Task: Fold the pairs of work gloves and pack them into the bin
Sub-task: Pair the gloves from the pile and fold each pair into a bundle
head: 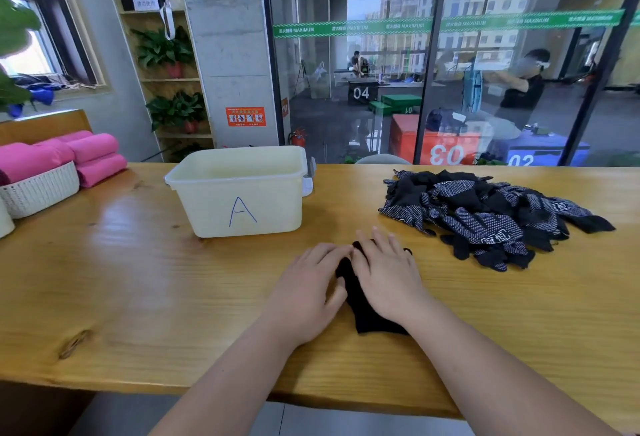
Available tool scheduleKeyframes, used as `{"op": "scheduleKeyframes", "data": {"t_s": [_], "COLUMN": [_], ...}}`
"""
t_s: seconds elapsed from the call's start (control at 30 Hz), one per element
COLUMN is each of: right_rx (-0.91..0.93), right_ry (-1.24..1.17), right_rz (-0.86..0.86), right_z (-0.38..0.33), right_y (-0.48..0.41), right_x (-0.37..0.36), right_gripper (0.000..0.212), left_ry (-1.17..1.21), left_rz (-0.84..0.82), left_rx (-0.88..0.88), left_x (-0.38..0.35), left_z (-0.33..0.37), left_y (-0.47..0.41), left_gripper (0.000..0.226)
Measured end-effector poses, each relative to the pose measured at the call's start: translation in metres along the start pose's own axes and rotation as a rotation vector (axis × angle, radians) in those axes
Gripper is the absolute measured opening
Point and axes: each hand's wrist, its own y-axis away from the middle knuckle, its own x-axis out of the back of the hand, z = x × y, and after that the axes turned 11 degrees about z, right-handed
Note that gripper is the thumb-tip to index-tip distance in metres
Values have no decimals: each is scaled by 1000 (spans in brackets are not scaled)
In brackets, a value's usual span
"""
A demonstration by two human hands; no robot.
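A black work glove [363, 311] lies flat on the wooden table [138, 279] in front of me. My left hand [308, 290] presses on its left side with straight fingers. My right hand [384, 273] lies flat over its right side, fingers spread. A heap of several black gloves with white dots [485, 217] sits to the right. The cream bin marked "A" [239, 189] stands behind my left hand; I cannot see what is inside it.
A white woven basket [41, 189] with pink rolled cloths [69, 155] stands at the table's far left. A glass wall runs behind the table. The table's front edge is close under my forearms.
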Motion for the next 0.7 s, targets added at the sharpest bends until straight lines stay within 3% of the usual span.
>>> {"op": "scheduleKeyframes", "data": {"t_s": [0.1,0.23,0.33,0.5,0.57,0.7], "right_rx": [50,136,163,203,267,293], "right_ry": [-19,144,99,-203,-214,-183], "right_rz": [123,-148,-121,105,98,43], "right_z": [20,56,73,81,81,83], "right_y": [11,24,27,35,38,39], "right_x": [18,31,35,44,44,41], "right_gripper": [57,77,83,52,40,40], "left_ry": [-55,-181,-202,-106,-82,-62], "left_rz": [-93,-175,-223,-198,-183,-162], "left_rx": [-16,-48,-31,13,5,30], "left_x": [-2,-6,-5,-2,0,-3], "left_z": [1,0,2,2,4,2], "left_y": [2,0,-7,-6,-2,0], "left_gripper": [64,70,72,76,75,75]}}
